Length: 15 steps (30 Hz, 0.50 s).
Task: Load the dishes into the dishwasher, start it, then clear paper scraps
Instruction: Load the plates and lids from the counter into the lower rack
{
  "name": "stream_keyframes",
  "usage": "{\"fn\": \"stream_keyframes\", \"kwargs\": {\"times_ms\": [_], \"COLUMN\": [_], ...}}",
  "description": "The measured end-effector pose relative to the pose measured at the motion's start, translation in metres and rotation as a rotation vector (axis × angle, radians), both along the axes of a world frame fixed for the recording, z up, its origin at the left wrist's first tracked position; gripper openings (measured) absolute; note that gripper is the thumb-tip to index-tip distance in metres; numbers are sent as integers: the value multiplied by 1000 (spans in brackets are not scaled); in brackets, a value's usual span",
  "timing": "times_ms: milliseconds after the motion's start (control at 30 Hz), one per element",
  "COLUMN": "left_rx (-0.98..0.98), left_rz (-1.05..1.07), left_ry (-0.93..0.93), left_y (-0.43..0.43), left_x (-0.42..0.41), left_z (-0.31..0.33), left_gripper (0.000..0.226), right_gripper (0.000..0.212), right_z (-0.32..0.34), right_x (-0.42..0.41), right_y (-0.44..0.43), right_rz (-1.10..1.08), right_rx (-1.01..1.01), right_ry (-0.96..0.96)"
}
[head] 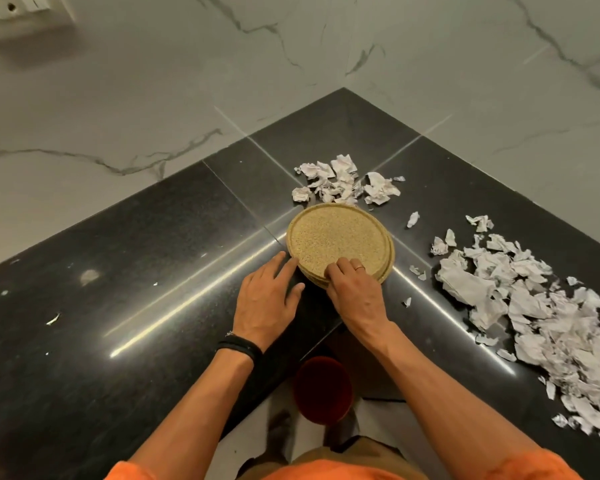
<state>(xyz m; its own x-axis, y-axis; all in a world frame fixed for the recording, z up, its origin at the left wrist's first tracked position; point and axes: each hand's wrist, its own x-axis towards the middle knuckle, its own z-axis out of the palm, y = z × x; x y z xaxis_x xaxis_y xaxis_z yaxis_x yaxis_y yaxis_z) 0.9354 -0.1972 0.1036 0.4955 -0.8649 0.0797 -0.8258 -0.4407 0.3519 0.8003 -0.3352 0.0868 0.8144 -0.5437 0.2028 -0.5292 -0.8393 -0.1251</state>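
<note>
**Gripping the stack of plates [338, 237] for loading**

Loading looks barely begun: the stack sits at the counter [153, 271] corner, my right hand [355, 292] curled over its near rim, left hand [265, 299] flat against its side. Next I need a level two-handed lift.

Speckled tan plates [338, 239], white paper scraps [520, 292], black countertop [118, 271]
</note>
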Motion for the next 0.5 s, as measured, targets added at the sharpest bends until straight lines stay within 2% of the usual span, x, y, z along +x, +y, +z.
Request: {"fn": "stream_keyframes", "kwargs": {"times_ms": [300, 500], "left_rx": [-90, -289], "left_rz": [-227, -411], "left_ry": [1, -19], "left_y": [-23, -48], "left_x": [-1, -8], "left_z": [15, 30], "left_gripper": [84, 81], "right_gripper": [10, 17], "right_z": [39, 50], "right_x": [-38, -93], "right_y": [18, 53], "right_rz": [-129, -311], "right_rx": [-156, -121], "right_ry": [-237, -340]}}
